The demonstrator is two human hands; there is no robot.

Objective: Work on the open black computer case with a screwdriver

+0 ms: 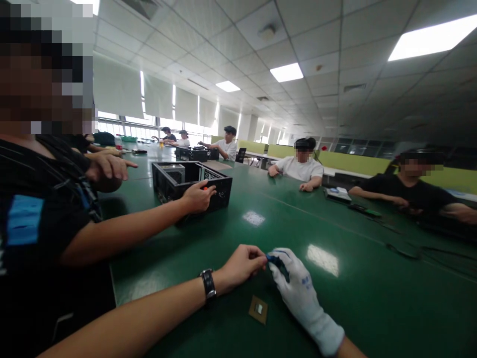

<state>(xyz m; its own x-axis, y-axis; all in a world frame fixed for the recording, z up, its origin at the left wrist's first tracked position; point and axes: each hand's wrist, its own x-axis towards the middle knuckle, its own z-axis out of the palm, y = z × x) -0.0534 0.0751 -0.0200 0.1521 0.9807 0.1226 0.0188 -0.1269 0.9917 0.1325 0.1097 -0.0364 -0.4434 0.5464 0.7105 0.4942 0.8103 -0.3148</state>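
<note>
My bare left hand (pixel 242 266), a black watch (pixel 208 284) on its wrist, is closed in a pinch above the green table. Its fingertips meet one end of a small blue piece (pixel 275 259), too small to name. My right hand (pixel 296 283), in a white glove with blue print, curls its thumb and fingers around the other end of that piece. Below and between the two hands, a brown square computer chip (pixel 258 310) with a pale centre lies flat on the table (pixel 223 323).
At left, a person in black (pixel 37 223) stretches an arm (pixel 137 223) to an open black computer case (pixel 219 191). Across the table sits a person in white (pixel 301 169). To the right are a grey drive-like box (pixel 337 195), dark cables (pixel 402 251) and another person (pixel 413 191).
</note>
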